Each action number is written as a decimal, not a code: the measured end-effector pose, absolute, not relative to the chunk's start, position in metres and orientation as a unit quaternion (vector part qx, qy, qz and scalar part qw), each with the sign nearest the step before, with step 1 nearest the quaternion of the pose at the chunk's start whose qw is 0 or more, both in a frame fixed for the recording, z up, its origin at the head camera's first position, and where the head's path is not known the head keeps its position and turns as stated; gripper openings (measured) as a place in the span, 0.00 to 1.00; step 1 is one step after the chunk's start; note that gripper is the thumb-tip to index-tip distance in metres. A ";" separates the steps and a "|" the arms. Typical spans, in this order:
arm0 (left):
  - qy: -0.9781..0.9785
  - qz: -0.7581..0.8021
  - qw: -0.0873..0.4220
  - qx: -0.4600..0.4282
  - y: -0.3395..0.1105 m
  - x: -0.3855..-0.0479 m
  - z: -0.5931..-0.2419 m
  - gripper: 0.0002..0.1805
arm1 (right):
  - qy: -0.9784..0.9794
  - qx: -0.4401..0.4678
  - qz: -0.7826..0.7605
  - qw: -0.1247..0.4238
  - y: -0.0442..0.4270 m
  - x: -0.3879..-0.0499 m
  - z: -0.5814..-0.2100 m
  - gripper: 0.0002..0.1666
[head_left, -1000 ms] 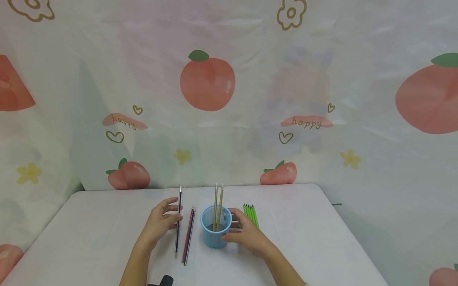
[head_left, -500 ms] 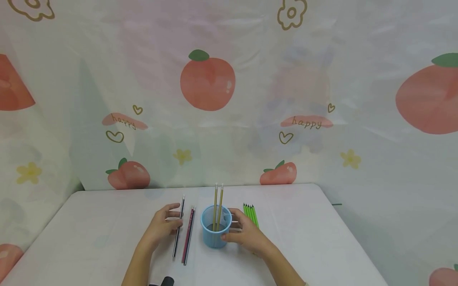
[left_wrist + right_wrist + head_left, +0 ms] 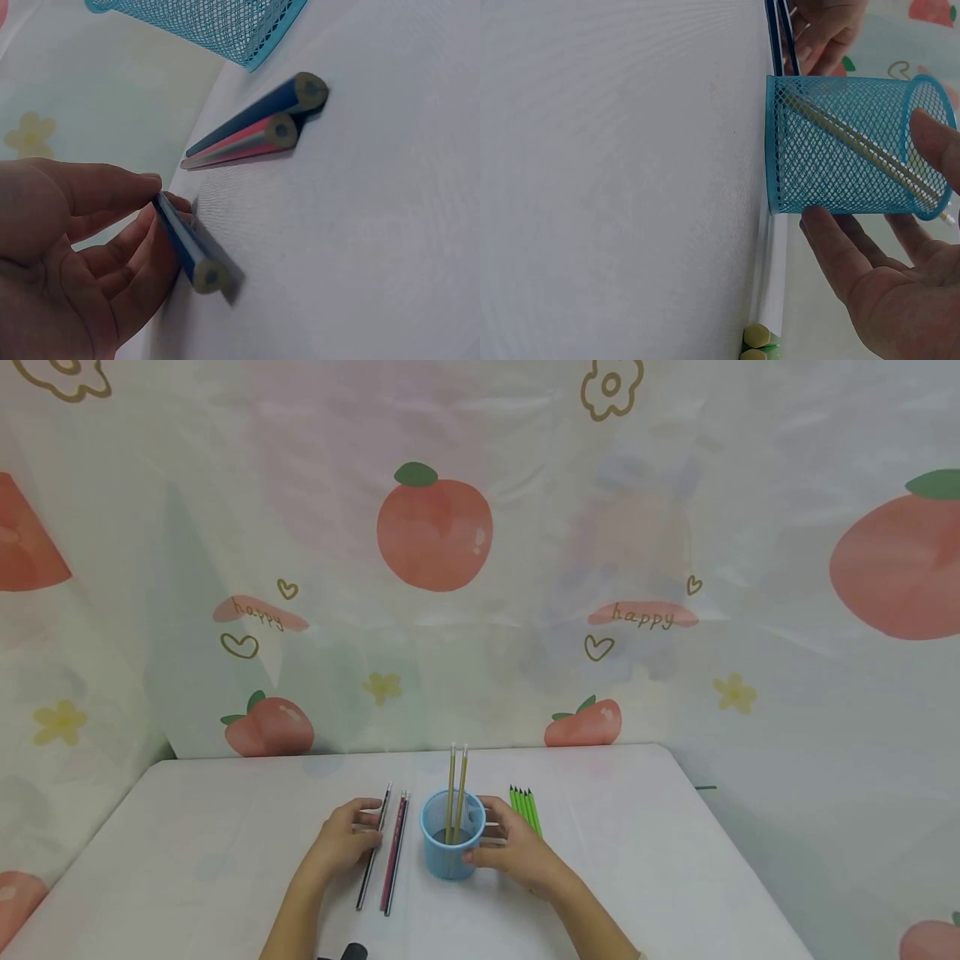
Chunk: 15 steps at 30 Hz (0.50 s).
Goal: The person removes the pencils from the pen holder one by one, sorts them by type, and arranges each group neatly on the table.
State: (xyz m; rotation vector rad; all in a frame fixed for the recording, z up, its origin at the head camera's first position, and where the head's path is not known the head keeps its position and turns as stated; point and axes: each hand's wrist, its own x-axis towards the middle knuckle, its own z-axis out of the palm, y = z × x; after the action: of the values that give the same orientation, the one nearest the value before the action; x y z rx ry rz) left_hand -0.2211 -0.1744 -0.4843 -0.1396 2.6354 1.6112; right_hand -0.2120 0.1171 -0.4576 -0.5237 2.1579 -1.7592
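Note:
My left hand (image 3: 345, 839) pinches a dark blue pencil (image 3: 182, 241) between thumb and fingers. The pencil lies low and slanted over the white table, its unsharpened end toward the wrist camera. Just right of it, a red pencil (image 3: 390, 864) and another dark blue pencil (image 3: 397, 860) lie side by side. A light blue mesh pencil cup (image 3: 450, 860) stands upright with two gold pencils (image 3: 456, 777) leaning inside. My right hand (image 3: 517, 852) holds the cup from its right side, thumb near the rim and fingers curved along the wall (image 3: 855, 142).
Several bright green pencils (image 3: 527, 810) lie beyond the right hand, partly hidden by it. A black object (image 3: 354, 952) shows at the bottom edge. The white table (image 3: 637, 860) ends at a fruit-printed backdrop (image 3: 480, 677).
My left hand has come a little nearer with the dark blue pencil, whose far end moved down and right and now tilts more. The right hand and cup stay in place.

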 end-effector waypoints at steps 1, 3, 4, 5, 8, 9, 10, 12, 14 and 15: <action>0.853 0.519 0.024 -0.048 -0.174 -0.221 -0.484 0.27 | 0.753 -0.182 -0.614 0.154 0.117 -0.212 -0.458 0.44; 0.854 0.517 0.024 -0.051 -0.173 -0.221 -0.484 0.27 | 0.753 -0.181 -0.614 0.154 0.117 -0.212 -0.458 0.44; 0.855 0.515 0.024 -0.054 -0.173 -0.220 -0.484 0.27 | 0.752 -0.181 -0.614 0.154 0.117 -0.212 -0.458 0.44; 0.856 0.513 0.023 -0.056 -0.173 -0.220 -0.484 0.27 | 0.752 -0.181 -0.614 0.154 0.117 -0.212 -0.458 0.44; 0.862 0.503 0.020 -0.061 -0.172 -0.219 -0.483 0.27 | 0.753 -0.182 -0.614 0.153 0.117 -0.212 -0.458 0.45; 0.864 0.500 0.019 -0.061 -0.172 -0.218 -0.483 0.27 | 0.753 -0.182 -0.614 0.153 0.117 -0.213 -0.458 0.45; 0.866 0.497 0.017 -0.062 -0.172 -0.218 -0.482 0.27 | 0.753 -0.183 -0.613 0.152 0.117 -0.213 -0.458 0.45; 0.866 0.496 0.016 -0.062 -0.171 -0.217 -0.482 0.27 | 0.754 -0.183 -0.613 0.151 0.117 -0.213 -0.458 0.45; 0.864 0.499 0.017 -0.063 -0.170 -0.217 -0.481 0.27 | 0.753 -0.183 -0.613 0.151 0.117 -0.213 -0.458 0.45; 0.863 0.500 0.018 -0.064 -0.169 -0.217 -0.481 0.26 | 0.753 -0.183 -0.614 0.151 0.117 -0.213 -0.458 0.45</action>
State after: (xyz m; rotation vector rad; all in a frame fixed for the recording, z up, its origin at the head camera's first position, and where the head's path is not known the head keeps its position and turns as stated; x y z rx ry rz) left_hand -0.2167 -0.1693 -0.4806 -0.1976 2.6824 1.5541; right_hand -0.2127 0.1174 -0.4581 -0.5252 2.1620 -1.7622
